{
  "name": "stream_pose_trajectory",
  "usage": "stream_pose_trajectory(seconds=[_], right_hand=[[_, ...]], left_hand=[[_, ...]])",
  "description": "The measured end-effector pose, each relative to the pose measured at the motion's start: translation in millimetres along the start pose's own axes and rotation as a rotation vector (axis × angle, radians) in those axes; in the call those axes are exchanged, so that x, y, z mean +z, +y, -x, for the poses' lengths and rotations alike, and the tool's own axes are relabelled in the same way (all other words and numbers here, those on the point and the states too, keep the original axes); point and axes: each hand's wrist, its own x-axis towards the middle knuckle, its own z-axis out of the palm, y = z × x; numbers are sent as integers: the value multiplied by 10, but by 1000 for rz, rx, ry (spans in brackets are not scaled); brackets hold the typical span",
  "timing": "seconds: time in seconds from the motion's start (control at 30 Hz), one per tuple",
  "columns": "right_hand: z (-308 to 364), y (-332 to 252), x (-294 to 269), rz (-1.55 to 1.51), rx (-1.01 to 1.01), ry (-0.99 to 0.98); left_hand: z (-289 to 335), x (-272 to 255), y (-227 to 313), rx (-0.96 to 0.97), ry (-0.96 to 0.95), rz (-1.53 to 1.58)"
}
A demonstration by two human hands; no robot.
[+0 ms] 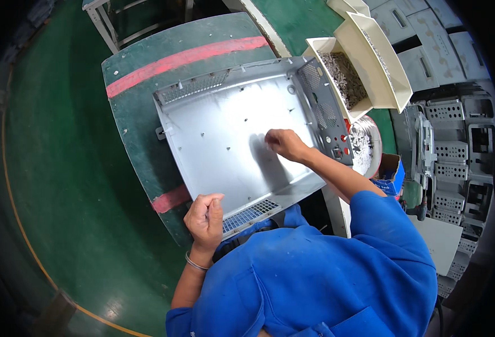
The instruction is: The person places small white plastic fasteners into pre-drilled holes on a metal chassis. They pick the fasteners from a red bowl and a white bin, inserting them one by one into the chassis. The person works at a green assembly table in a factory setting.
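Note:
A shallow grey sheet-metal case (202,160) lies open side up on the table, with perforated patches in its walls and several small studs standing from its floor. Over the right part of that floor is my right hand (285,144), fingertips pinched together; whatever they may hold is too small to make out. My left hand (205,220) is beside the case's near left corner, its fingers curled in and the thumb laid over them. Any contents of that hand are hidden. A bracelet circles my left wrist.
The green table (141,121) has red stripes. Past the case's right wall are cream bins (365,104) of small parts, a round tub (379,140) of white pieces and a blue box (392,178). Perforated metal parts (450,151) are stacked far right. A stool (104,25) stands beyond the table.

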Motion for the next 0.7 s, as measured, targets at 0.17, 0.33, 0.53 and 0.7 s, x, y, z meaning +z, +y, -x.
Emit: stream_pose_trajectory(seconds=[0.17,0.33,0.53,0.7], right_hand=[[343,113,83,-8,-34,-1],[334,76,133,-59,-40,61],[359,92,162,-46,-57,69],[402,-16,182,-93,-101,21]], left_hand=[[-8,16,32,-65,4,18],[-5,22,25,-54,4,20],[12,24,13,-69,14,28],[4,38,16,-34,42,22]])
